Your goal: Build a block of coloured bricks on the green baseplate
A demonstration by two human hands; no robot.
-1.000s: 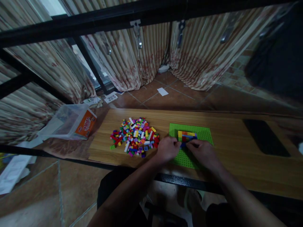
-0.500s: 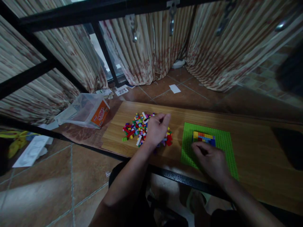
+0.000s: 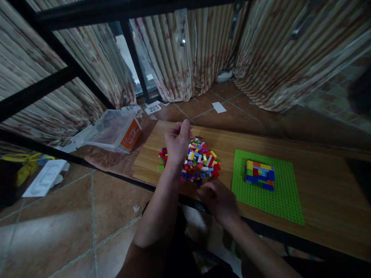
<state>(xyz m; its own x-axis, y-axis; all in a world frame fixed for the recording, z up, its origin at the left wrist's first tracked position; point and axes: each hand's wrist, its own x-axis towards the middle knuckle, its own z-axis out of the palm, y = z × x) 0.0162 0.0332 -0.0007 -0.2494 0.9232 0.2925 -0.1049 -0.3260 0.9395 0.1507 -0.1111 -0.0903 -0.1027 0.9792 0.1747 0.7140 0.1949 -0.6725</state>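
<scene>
Loose toy building bricks (image 3: 199, 156) of many colours lie in a heap on the wooden table. Over the far left part of this heap is my left hand (image 3: 176, 144), closed, with its thumb up; whatever it may hold is hidden. My right hand (image 3: 218, 199) is at the table's near edge, just below the heap, its fingers curled and dim. To its right lies a green baseplate (image 3: 266, 208). On the plate stands a low rectangular block of joined bricks (image 3: 260, 175) in yellow, orange, red and blue, with no hand touching it.
A clear plastic box (image 3: 111, 129) with an orange label rests on its side at the table's left end. A dark flat object (image 3: 359, 177) lies at the right. White packaging (image 3: 45, 179) and paper (image 3: 219, 107) are on the tiled floor, with curtains behind.
My right hand has moved left, from the joined bricks on the baseplate to the near side of the heap. My left hand has shifted slightly left and away from me. The view has turned a little.
</scene>
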